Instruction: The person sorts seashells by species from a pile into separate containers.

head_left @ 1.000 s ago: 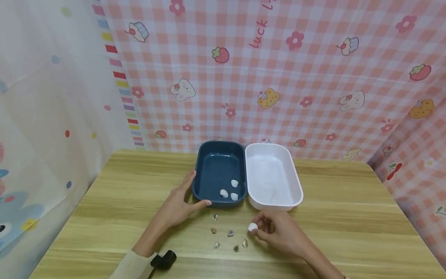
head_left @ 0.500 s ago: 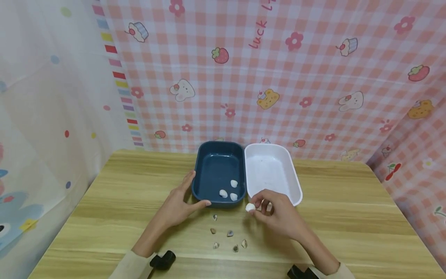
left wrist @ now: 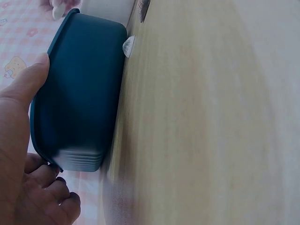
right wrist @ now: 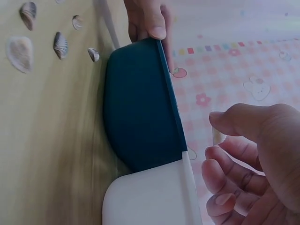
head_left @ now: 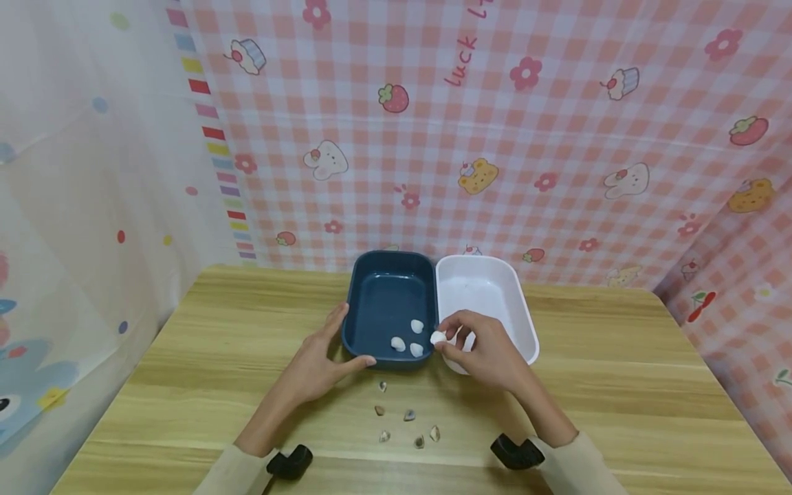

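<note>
Right hand [head_left: 485, 347] fingers pinching white shell [head_left: 437, 337] – just over blue tray [head_left: 386, 302] right rim, tray leftward; left hand [head_left: 315, 368] gripping tray corner.

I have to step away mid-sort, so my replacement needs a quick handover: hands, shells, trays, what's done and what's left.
Right hand pinches a white shell at the blue tray's right rim, not yet released.
Left hand grips the blue tray's front left corner.
Done: three white shells lie in the blue tray.
Left: six small darker shells lie on the table in front of the trays. The white tray appears to hold none.
</note>
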Available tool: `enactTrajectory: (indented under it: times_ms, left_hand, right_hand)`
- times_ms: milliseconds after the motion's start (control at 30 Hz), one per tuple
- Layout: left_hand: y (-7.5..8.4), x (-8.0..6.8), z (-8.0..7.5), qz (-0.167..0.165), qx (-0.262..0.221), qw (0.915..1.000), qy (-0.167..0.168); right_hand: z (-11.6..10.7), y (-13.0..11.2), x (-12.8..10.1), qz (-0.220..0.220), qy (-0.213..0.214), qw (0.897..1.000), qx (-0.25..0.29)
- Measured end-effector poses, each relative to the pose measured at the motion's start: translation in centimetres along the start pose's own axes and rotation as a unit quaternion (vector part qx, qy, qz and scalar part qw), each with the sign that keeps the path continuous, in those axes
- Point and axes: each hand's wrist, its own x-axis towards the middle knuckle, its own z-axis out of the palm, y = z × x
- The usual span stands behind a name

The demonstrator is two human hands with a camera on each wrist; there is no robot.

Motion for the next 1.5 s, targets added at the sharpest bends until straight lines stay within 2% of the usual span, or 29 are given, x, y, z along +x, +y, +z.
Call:
enactTrajectory:
  times_ms: [667,1167,1500]
  left_hand:
    - [0.3,0.3,0.7,0.004,-0.008,1.0000,-0.005]
    - [0.2,0.2,0.4,0.001,-0.008,1.0000,-0.001]
    - [-0.1,0.0,0.2,0.006,-0.002,1.0000,-0.001]
  right_hand:
    - [1.0,0.3,3.5,-0.022,-0.033,0.999,0.004]
    - [1.9,0.1,6.0,-0.013,-0.070,0.997,-0.003]
    - [2.8,-0.1,7.2,0.012,-0.087,0.995,-0.044]
